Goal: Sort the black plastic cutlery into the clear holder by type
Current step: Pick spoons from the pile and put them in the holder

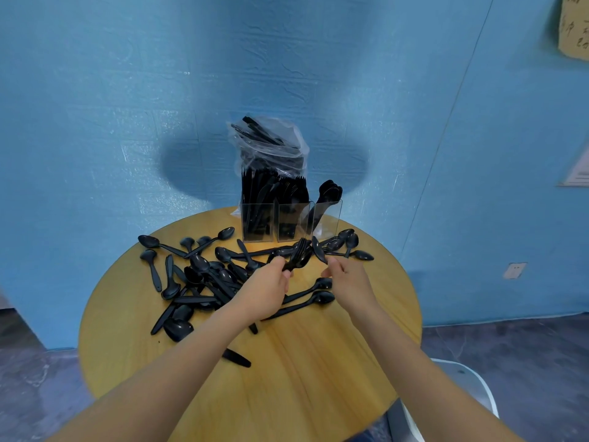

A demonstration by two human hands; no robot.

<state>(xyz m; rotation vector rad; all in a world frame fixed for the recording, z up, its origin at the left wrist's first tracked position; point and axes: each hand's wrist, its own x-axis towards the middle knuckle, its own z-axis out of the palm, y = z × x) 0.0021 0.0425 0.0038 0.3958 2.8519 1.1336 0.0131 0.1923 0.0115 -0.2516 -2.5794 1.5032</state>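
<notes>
A clear three-compartment holder (331, 215) stands at the far edge of the round wooden table (318, 362). Its left and middle compartments are packed with black cutlery; a few spoons lean in the right one. Black spoons (197, 272) lie scattered over the table's left and middle, with more spoons (347, 244) near the holder. My left hand (267, 291) grips a small bunch of black forks (298, 255), tines pointing up. My right hand (347, 275) pinches a black spoon (318, 248) just right of the forks.
A clear plastic bag (271, 141) of black cutlery sits on top of the holder. A blue wall rises right behind the table. A white chair (465, 387) stands at the lower right, close to the table's edge. One black knife (236, 358) lies near the front.
</notes>
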